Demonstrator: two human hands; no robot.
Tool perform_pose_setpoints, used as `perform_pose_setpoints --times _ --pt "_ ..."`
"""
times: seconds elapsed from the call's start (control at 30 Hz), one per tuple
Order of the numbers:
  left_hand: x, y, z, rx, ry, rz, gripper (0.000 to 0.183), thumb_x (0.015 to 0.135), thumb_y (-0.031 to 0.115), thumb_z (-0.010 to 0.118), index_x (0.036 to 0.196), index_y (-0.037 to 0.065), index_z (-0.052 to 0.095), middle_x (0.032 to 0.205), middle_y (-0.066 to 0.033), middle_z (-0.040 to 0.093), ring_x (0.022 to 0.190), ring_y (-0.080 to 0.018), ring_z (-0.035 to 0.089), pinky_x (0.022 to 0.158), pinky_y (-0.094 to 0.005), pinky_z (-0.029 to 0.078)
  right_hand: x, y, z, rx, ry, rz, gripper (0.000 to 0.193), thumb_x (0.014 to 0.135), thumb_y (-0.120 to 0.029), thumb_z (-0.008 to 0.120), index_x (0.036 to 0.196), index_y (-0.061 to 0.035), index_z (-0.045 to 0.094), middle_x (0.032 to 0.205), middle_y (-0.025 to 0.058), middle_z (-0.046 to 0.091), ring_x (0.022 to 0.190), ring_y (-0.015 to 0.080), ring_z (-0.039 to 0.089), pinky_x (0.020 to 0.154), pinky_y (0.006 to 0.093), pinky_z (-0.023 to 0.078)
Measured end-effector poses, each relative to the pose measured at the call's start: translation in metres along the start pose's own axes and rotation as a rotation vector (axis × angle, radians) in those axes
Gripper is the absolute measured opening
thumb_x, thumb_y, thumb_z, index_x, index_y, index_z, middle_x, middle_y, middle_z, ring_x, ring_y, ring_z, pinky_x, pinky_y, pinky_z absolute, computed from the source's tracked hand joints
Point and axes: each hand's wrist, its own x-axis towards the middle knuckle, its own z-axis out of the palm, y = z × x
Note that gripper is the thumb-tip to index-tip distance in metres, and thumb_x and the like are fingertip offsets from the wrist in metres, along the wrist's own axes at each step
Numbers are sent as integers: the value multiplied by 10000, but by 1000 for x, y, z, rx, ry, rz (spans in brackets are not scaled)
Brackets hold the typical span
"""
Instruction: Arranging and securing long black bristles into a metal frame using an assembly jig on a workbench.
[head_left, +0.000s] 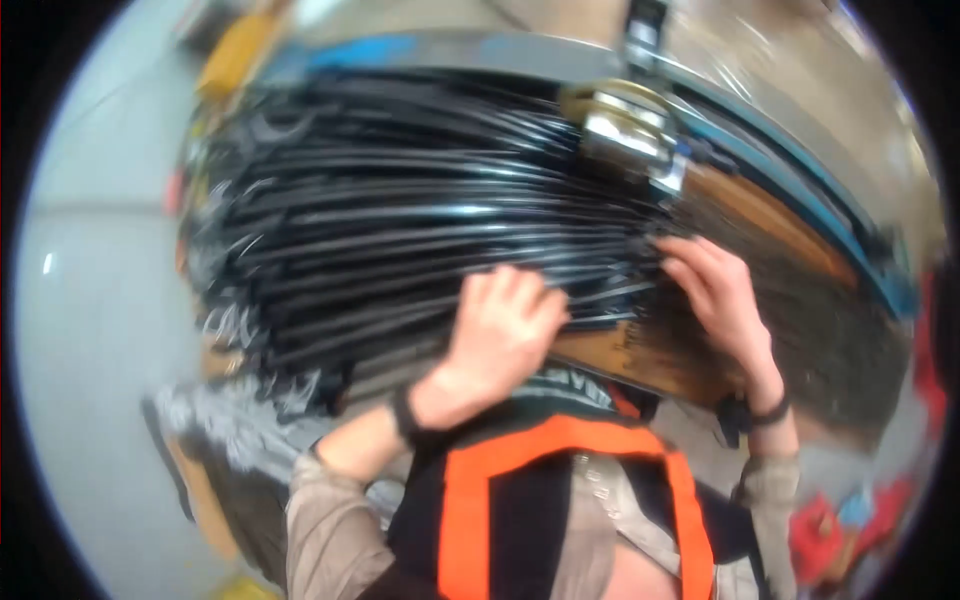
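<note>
Basically one view, head camera, heavily blurred. Big stack of glossy black strips [400,230] fills the upper middle of the frame, long thin pieces lying side by side in rows, shiny highlights running along them, ragged ends on the left side. Stack sits on a brown wooden board [600,355] whose edge shows under the hands and runs up to the right.

Left hand [500,325] lies on the lower edge of the strips, fingers curled over them, pressing rather than clearly gripping; cannot tell if anything is pinched. Right hand [715,290] is just beside it to the right, fingertips hooked into the strip ends where they meet the board, fingers bent and narrow; whether they actually hold a strip is too blurred to tell. Both wrists carry dark bands.

No clear container; strips just lie piled on the board. Metal clamp-like fitting [625,130] sits at the top right end of the stack, beside a blue curved rail [800,210] following the board's far edge.

Grey floor [90,300] is open on the left. Orange-and-black vest [560,500] shows at the bottom. Red objects [840,520] lower right, unclear.
</note>
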Motion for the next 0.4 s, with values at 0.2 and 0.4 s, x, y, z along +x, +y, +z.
perform_pose_setpoints --times 0.2,0.4 --pt "6 -1 8 63 187 69 176 772 161 716 935 112 672 899 -25 555 865 -196 522 760 -353 372 -4 -3 -7 26 17 62 144 886 -61 653 1015 -7 688 765 117 606 662 228 591 626 322 464" --pt "17 -5 2 334 -101 19 265 736 186 719 998 156 708 933 -26 574 929 -175 541 792 -333 378 -2 17 -4 99 40 149 122 879 -80 667 981 -57 729 862 72 694 723 217 626 709 267 489"
